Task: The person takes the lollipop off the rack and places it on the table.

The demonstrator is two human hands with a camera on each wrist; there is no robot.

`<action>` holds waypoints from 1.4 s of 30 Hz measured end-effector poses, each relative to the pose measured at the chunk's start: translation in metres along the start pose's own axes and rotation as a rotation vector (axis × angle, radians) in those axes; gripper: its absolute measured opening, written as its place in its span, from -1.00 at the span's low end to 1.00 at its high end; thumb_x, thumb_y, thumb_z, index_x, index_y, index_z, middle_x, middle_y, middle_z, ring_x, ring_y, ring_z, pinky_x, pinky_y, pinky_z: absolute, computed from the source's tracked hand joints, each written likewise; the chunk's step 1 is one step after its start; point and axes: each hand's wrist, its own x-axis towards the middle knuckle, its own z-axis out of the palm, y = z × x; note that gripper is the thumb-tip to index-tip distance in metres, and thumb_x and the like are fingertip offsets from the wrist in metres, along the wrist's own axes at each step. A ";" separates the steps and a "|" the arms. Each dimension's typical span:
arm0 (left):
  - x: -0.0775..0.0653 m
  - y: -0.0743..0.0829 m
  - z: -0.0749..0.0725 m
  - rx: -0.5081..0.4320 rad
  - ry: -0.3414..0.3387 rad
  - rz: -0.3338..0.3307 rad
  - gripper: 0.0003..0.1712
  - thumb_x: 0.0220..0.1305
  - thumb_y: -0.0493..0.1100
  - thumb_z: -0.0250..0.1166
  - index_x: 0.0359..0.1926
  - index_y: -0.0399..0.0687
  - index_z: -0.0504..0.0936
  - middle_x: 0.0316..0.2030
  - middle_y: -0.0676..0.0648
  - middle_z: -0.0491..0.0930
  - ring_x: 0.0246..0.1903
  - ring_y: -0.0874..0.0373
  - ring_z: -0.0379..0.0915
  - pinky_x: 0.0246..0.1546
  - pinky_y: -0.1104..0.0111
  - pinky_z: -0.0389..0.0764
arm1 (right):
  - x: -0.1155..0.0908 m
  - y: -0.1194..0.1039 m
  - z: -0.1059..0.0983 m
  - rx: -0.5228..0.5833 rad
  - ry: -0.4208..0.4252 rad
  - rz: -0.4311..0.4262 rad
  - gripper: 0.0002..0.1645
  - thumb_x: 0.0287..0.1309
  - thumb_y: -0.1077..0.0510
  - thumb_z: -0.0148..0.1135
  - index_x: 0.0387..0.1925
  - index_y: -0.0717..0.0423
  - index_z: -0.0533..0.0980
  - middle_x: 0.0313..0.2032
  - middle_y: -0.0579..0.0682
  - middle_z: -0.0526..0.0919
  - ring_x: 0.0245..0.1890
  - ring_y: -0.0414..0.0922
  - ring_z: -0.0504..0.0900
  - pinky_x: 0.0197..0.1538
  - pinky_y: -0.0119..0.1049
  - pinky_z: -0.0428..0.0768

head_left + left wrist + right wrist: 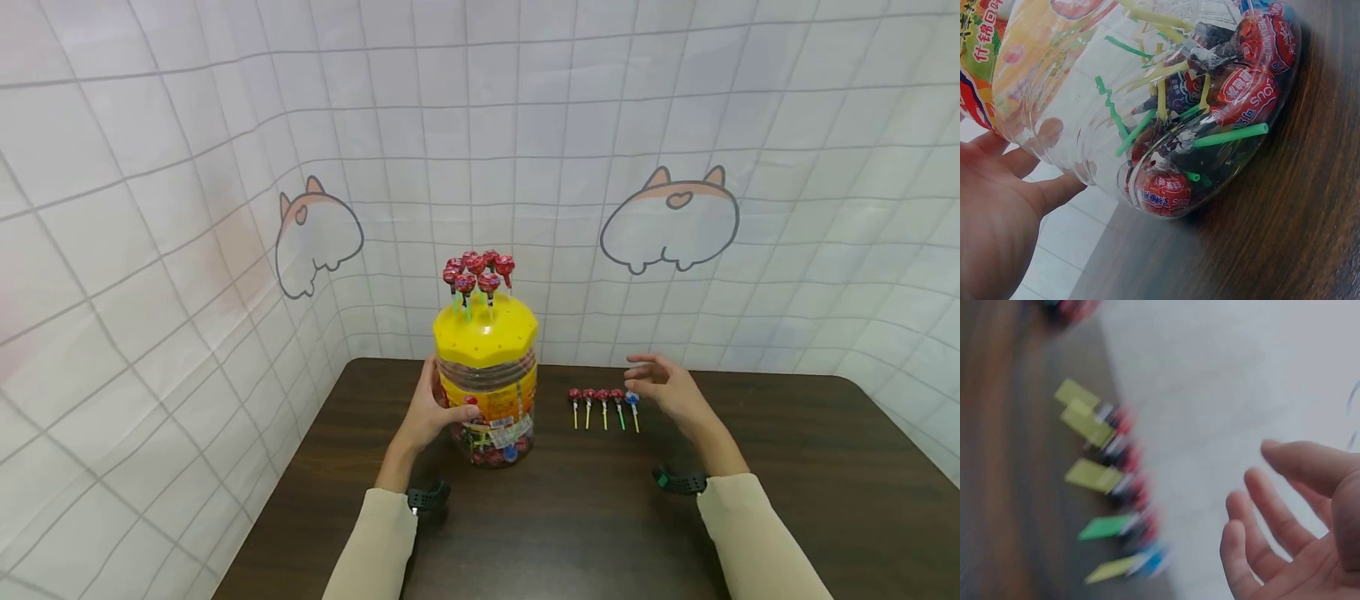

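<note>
Left fingers (1063, 190) are wrapped round a yellow-lidded clear plastic jar (495, 408); red and blue lollipops (602, 395) are lined beside relaxed right fingers (1280, 512).

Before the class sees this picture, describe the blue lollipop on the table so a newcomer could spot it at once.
On the dark table, find the big yellow-lidded jar. To its right lies a row of five lollipops. The blue lollipop ends that row on the right, nearest the right hand; its four neighbours are all red-headed.
</note>
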 end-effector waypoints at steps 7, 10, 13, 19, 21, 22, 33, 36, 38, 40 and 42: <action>0.000 0.001 0.001 0.003 -0.002 -0.001 0.10 0.16 -0.11 0.56 0.53 0.25 0.03 0.30 -0.10 0.40 0.22 0.04 0.50 0.23 0.22 0.62 | 0.010 -0.094 0.009 0.123 -0.016 -0.251 -0.49 0.40 0.10 0.28 0.32 0.05 0.43 -0.02 -0.04 0.66 -0.06 -0.23 0.67 0.00 -0.44 0.66; 0.000 0.001 0.000 0.011 0.002 -0.013 0.09 0.16 -0.13 0.56 0.52 0.26 0.03 0.30 -0.09 0.40 0.23 0.04 0.50 0.25 0.21 0.61 | 0.014 -0.130 0.021 0.105 0.001 -0.349 -0.52 0.38 0.13 0.30 0.27 0.05 0.47 -0.04 -0.02 0.68 -0.08 -0.20 0.68 -0.02 -0.43 0.67; 0.000 0.001 0.000 0.013 0.008 -0.022 0.09 0.17 -0.15 0.55 0.52 0.26 0.03 0.31 -0.08 0.39 0.24 0.04 0.49 0.26 0.20 0.60 | 0.017 -0.160 0.037 0.096 0.012 -0.415 -0.54 0.36 0.18 0.32 0.25 0.09 0.49 -0.03 0.09 0.69 -0.08 -0.16 0.70 -0.01 -0.42 0.68; 0.000 0.002 0.000 0.011 0.008 -0.024 0.08 0.19 -0.17 0.53 0.52 0.24 0.02 0.31 -0.08 0.39 0.23 0.05 0.49 0.27 0.20 0.58 | 0.025 -0.197 0.072 0.089 0.004 -0.495 -0.54 0.31 0.25 0.33 0.22 0.14 0.50 -0.02 0.20 0.68 -0.06 0.03 0.71 0.00 -0.37 0.69; 0.000 0.003 0.001 0.013 0.009 -0.026 0.07 0.19 -0.16 0.53 0.52 0.24 0.02 0.30 -0.08 0.39 0.23 0.06 0.49 0.27 0.20 0.58 | 0.029 -0.204 0.083 0.083 0.007 -0.521 -0.53 0.30 0.27 0.33 0.22 0.15 0.50 -0.02 0.21 0.68 -0.06 0.07 0.71 0.01 -0.31 0.70; 0.000 0.003 0.001 0.014 0.009 -0.028 0.08 0.18 -0.15 0.54 0.52 0.24 0.02 0.30 -0.08 0.39 0.22 0.06 0.49 0.28 0.20 0.58 | 0.030 -0.207 0.087 0.084 0.010 -0.533 -0.52 0.29 0.28 0.33 0.22 0.16 0.50 -0.02 0.21 0.68 -0.06 0.09 0.72 0.01 -0.26 0.71; 0.000 0.001 0.000 0.025 0.016 -0.037 0.08 0.18 -0.12 0.54 0.52 0.26 0.02 0.31 -0.07 0.39 0.22 0.07 0.49 0.27 0.18 0.59 | 0.037 -0.219 0.114 0.065 0.032 -0.562 -0.46 0.27 0.38 0.28 0.27 0.13 0.46 -0.07 0.23 0.64 -0.15 0.12 0.75 0.00 0.01 0.76; 0.001 0.000 0.000 0.010 0.003 -0.024 0.11 0.17 -0.10 0.55 0.53 0.25 0.01 0.30 -0.08 0.39 0.21 0.08 0.51 0.24 0.21 0.61 | 0.036 -0.219 0.115 0.067 0.042 -0.557 -0.45 0.27 0.40 0.28 0.27 0.11 0.46 -0.10 0.22 0.65 -0.17 0.12 0.75 -0.02 0.03 0.76; 0.001 -0.001 0.000 0.001 -0.005 -0.018 0.12 0.16 -0.09 0.56 0.54 0.25 0.00 0.30 -0.08 0.39 0.20 0.07 0.51 0.22 0.22 0.62 | 0.036 -0.220 0.116 0.073 0.051 -0.561 -0.43 0.27 0.40 0.28 0.29 0.10 0.45 -0.10 0.22 0.65 -0.17 0.11 0.75 -0.01 0.01 0.76; 0.001 0.000 0.001 -0.001 -0.003 -0.016 0.13 0.14 -0.07 0.57 0.53 0.25 0.00 0.30 -0.08 0.40 0.20 0.07 0.52 0.21 0.24 0.63 | 0.036 -0.221 0.116 0.086 0.066 -0.565 -0.42 0.28 0.39 0.27 0.31 0.08 0.44 -0.10 0.21 0.64 -0.16 0.10 0.74 -0.02 -0.07 0.77; 0.001 0.001 0.001 -0.003 0.000 -0.016 0.13 0.13 -0.06 0.58 0.53 0.25 0.01 0.29 -0.09 0.40 0.20 0.07 0.52 0.21 0.24 0.63 | 0.036 -0.222 0.115 0.113 0.084 -0.574 -0.40 0.28 0.38 0.27 0.32 0.05 0.43 -0.10 0.20 0.63 -0.17 0.09 0.73 -0.05 -0.18 0.76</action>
